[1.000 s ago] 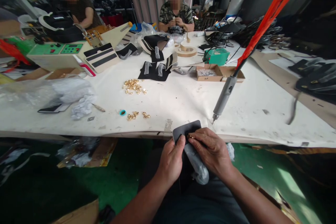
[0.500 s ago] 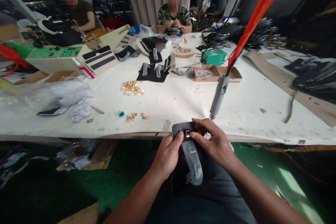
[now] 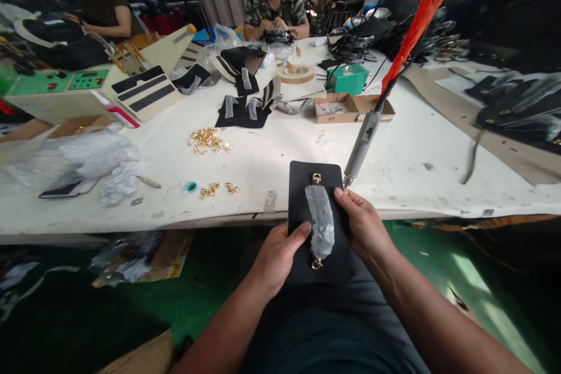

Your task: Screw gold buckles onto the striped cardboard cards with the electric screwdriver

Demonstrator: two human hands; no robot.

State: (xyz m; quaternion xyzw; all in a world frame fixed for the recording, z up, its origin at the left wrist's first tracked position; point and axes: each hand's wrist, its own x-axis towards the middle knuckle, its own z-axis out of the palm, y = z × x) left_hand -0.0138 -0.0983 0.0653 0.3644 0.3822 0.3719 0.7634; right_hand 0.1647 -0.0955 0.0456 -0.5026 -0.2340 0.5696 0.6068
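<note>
Between my hands is a black leather panel (image 3: 302,181), tilted up at the table's front edge. A handle wrapped in clear-white plastic (image 3: 322,219) runs down its middle, with a gold metal fitting (image 3: 316,178) at the upper end and another gold fitting (image 3: 316,264) at the lower end. My left hand (image 3: 280,251) grips the panel's left edge, thumb on its face beside the wrapped handle. My right hand (image 3: 362,213) pinches the right edge. The fingers behind the panel are hidden. A hanging grey electric screwdriver (image 3: 363,143) points down just above my right hand.
On the white table (image 3: 258,163) lie a pile of gold hardware (image 3: 208,139), smaller gold clusters (image 3: 210,190) and a blue-rimmed ring (image 3: 191,186). Farther back are cardboard boxes (image 3: 335,108), a green box (image 3: 348,79) and a tape roll (image 3: 297,73). Two people sit across the table.
The panel has been raised and turned to show its full face, both fittings visible. My right hand has shifted from the upper fitting to the right edge. The view has tilted down slightly.
</note>
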